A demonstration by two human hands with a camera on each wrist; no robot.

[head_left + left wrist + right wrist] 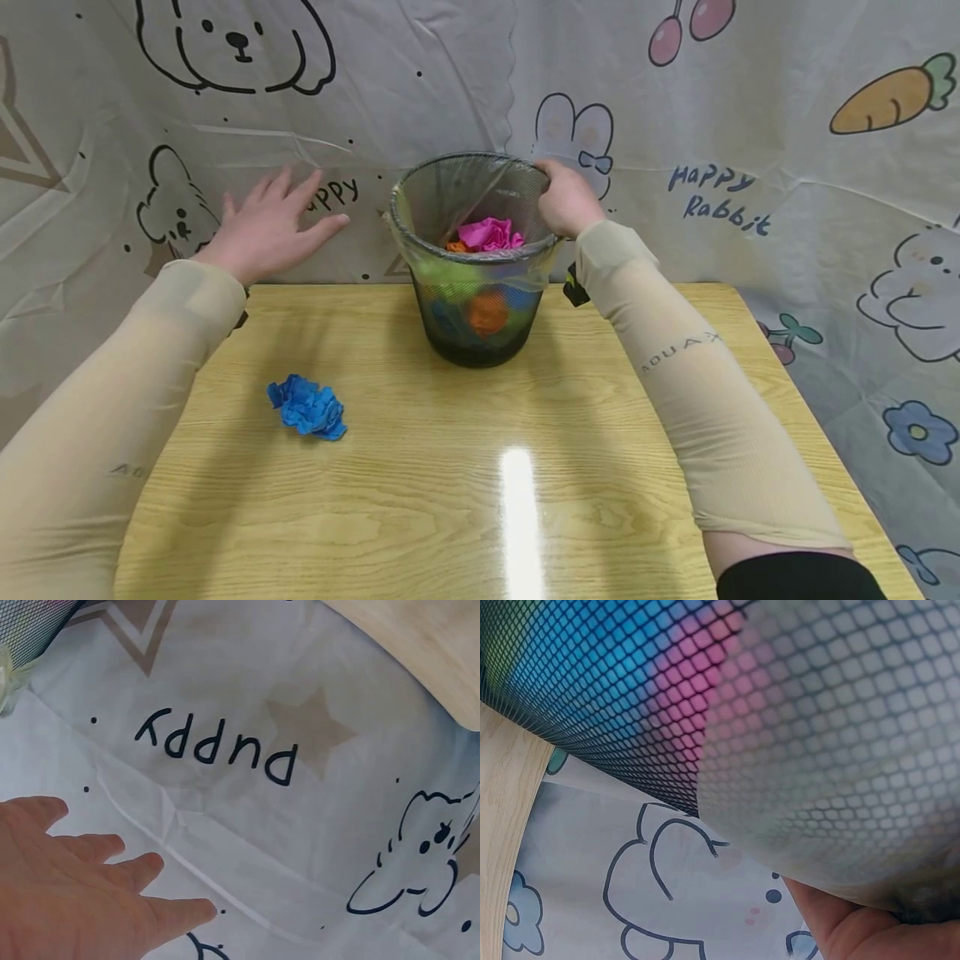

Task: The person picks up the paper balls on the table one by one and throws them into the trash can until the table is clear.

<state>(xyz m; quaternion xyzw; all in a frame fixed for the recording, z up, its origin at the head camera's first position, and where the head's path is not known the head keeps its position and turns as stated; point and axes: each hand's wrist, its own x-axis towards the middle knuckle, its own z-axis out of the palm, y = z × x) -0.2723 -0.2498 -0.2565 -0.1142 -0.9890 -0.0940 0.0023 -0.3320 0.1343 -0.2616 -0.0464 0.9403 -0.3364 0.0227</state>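
Note:
A black mesh waste bin (480,346) stands upright at the back of the table, lined with a clear plastic bag (420,242) folded over its rim. Inside it lie crumpled balls of paper; a pink one (491,235) is on top, and orange, blue and green show through the mesh. My right hand (572,200) grips the bin's rim on the right side, its fingers partly hidden by the bin. To the left of the bin, my left hand (273,223) is raised with fingers spread and holds nothing. A crumpled blue paper ball (309,407) lies on the table below it.
The wooden table (405,500) ends at a white printed cloth (450,75) that hangs close behind the bin and along the right side. A bright strip of reflected light (519,517) crosses the front of the tabletop.

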